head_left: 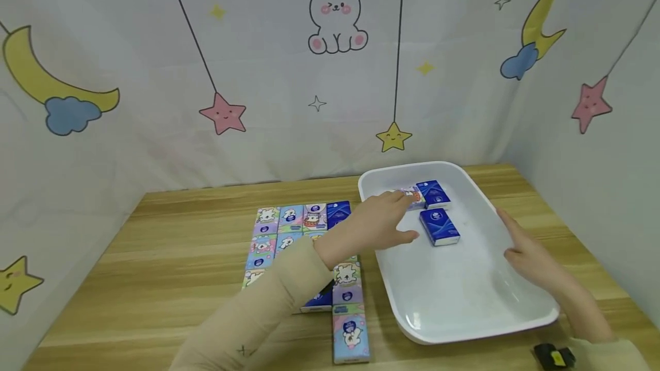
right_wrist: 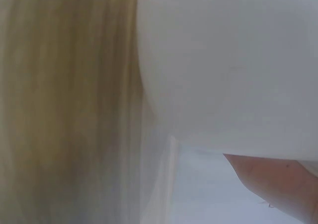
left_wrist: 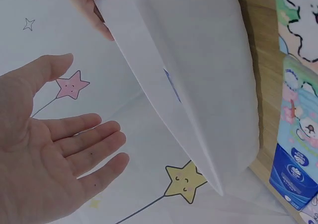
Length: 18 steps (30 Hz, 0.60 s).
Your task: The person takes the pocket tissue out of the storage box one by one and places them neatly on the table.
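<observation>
My left hand (head_left: 378, 221) reaches over the left side of a white plastic tray (head_left: 464, 293), its fingers relaxed and the palm bare in the left wrist view. Beneath its fingertips lies a cartoon-printed tissue pack (head_left: 415, 196), partly hidden by the hand. Two blue tissue packs (head_left: 440, 227) also lie in the tray, one close beside the printed pack and one nearer to me. On the tray's right rim, my right hand (head_left: 533, 259) holds the edge between thumb and fingers; the right wrist view is blurred and shows only one finger at the tray.
Left of the tray, rows of tissue packs (head_left: 265, 245) lie on the wooden table (head_left: 154, 273), partly covered by my left arm. One pack (head_left: 351, 338) sticks out at the near end. A printed curtain (head_left: 283, 73) hangs behind the table.
</observation>
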Tool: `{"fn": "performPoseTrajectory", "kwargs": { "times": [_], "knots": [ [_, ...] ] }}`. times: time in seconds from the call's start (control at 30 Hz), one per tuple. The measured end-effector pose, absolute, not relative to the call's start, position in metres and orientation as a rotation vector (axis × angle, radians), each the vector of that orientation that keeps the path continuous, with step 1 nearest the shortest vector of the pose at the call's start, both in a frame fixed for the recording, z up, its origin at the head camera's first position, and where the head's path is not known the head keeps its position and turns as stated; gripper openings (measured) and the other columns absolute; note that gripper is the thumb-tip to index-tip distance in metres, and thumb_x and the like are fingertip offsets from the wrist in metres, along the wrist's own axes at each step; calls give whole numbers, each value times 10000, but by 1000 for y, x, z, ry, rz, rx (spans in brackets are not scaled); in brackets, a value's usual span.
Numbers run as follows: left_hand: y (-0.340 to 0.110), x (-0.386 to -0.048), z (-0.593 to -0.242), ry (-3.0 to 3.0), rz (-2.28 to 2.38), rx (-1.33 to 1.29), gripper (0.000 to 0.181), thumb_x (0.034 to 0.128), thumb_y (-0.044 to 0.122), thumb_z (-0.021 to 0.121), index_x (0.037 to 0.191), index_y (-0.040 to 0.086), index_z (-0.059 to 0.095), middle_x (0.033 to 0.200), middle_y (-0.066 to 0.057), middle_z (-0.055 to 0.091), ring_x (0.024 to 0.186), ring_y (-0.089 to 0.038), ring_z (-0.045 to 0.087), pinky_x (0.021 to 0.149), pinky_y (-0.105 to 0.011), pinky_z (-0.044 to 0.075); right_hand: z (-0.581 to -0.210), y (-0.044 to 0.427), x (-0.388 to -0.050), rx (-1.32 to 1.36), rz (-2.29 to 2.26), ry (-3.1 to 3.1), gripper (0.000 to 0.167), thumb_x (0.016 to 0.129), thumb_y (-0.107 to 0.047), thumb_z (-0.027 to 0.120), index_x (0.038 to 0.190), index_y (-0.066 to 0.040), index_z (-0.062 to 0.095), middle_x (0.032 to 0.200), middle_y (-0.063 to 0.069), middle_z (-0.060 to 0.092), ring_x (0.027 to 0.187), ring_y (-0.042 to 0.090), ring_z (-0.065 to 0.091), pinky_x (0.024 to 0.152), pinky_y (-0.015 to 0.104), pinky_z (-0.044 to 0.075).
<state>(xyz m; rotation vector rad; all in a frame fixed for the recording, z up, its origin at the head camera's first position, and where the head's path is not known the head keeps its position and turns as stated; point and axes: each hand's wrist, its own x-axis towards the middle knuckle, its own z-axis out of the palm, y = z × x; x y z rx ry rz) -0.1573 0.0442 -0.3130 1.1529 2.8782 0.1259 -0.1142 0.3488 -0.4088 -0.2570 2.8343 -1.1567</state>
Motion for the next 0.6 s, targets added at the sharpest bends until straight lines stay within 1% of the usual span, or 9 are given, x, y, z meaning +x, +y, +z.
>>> {"fn": "performPoseTrajectory", "kwargs": {
  "times": [0.17,0.3,0.47,0.6],
  "knots": [
    [62,-168,-316,2822,29,1116,701,911,470,594,1475,113,379,1513,-46,421,1383,-200,429,1111,-327,408,-409,350,-115,-245,-1139,2835,816,837,131,386,1516,24,-54,1504,410,36,1309,643,180,1066,718,162],
    [73,-173,-320,2781,-13,1087,693,904,475,600,1465,121,399,1531,-36,395,1399,-178,406,1115,-315,401,-409,350,-114,-240,-1152,2820,831,831,121,388,1521,3,-59,1509,405,37,1306,644,190,1053,723,177],
    [86,-176,-326,2752,-35,1048,688,894,496,604,1457,149,417,1514,-13,422,1368,-168,446,1086,-325,436,-408,351,-114,-242,-1165,2812,836,830,104,381,1524,-15,-68,1518,392,23,1308,645,185,1053,724,167],
    [96,-180,-336,2756,-66,1062,650,890,517,600,1412,149,479,1432,0,513,1287,-148,520,1035,-301,477,-408,351,-114,-250,-1149,2825,842,823,106,387,1524,-9,-64,1513,400,41,1297,647,211,1043,724,187]
  ]
}}
